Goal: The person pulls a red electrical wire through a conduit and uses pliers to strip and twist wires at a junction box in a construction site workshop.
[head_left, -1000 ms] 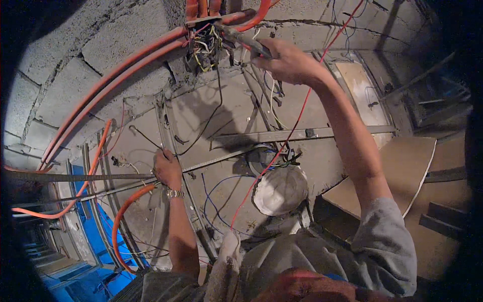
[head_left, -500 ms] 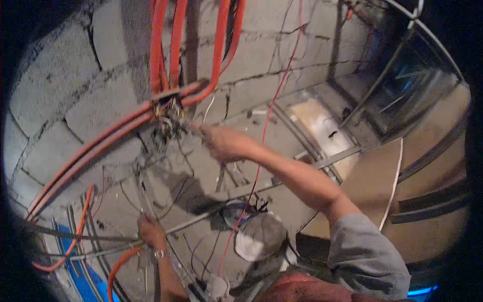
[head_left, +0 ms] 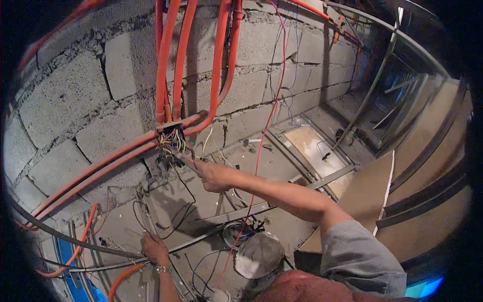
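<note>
My right hand point(head_left: 217, 176) reaches forward, closed around a slim tool point(head_left: 187, 161) whose kind I cannot make out. Its tip points at a bundle of coloured wires point(head_left: 173, 143) coming out of a box under the orange conduits point(head_left: 176, 65) on the block wall. Lower and to the left, my left hand point(head_left: 155, 249) has its fingers curled beside a metal rail point(head_left: 193, 240). What it holds, if anything, is hidden. A dark cable point(head_left: 93, 245) runs in from the left toward that hand. From the bundle a loose black wire point(head_left: 190, 201) hangs down.
Metal rails point(head_left: 322, 183) lie across the dusty surface. A tan board point(head_left: 347, 211) stands at the right. A pale round container point(head_left: 259, 254) sits near me. A red wire point(head_left: 261, 146) hangs across the middle. Two orange conduits point(head_left: 95, 173) run along the wall leftward.
The view has tilted, so the wall and conduits sit lower and look sharper. My right hand stays near the wire bundle with the tool. My left hand stays by the rail.
</note>
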The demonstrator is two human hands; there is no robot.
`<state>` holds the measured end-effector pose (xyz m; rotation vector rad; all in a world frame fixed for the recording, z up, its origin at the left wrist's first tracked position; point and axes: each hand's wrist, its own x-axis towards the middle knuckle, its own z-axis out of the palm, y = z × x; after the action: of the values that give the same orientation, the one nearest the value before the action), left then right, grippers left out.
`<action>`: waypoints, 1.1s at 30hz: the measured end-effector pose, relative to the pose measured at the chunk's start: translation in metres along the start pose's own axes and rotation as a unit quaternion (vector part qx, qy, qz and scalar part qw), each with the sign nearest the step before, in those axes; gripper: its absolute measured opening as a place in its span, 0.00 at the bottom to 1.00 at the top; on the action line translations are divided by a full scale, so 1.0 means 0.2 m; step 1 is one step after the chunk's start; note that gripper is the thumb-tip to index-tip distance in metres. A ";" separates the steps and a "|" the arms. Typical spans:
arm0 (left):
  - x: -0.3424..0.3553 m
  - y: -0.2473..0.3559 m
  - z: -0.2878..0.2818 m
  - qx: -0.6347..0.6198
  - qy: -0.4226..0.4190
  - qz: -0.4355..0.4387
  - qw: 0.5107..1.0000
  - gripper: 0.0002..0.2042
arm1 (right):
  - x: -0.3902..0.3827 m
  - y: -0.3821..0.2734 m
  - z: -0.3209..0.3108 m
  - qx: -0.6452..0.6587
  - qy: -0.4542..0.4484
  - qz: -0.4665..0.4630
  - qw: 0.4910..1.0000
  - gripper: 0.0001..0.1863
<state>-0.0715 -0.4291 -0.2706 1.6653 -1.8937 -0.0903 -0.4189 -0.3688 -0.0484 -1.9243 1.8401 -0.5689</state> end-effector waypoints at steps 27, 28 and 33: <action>-0.01 -0.16 0.10 0.003 -0.019 0.011 1.000 0.15 | -0.17 -0.03 -0.10 0.156 -0.003 0.139 0.978 0.31; -0.04 -0.21 0.10 0.018 -0.016 0.003 1.000 0.15 | -0.29 -0.23 -0.25 0.241 -0.036 0.192 0.951 0.30; -0.02 -0.12 0.04 0.045 -0.070 -0.046 0.995 0.15 | -0.44 -0.13 -0.55 0.293 0.156 0.083 0.940 0.08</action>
<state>-0.0553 -0.4328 -0.2894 1.8500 -1.9496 -0.1638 -0.4633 -0.2810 0.0572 -1.3249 1.7183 -1.2561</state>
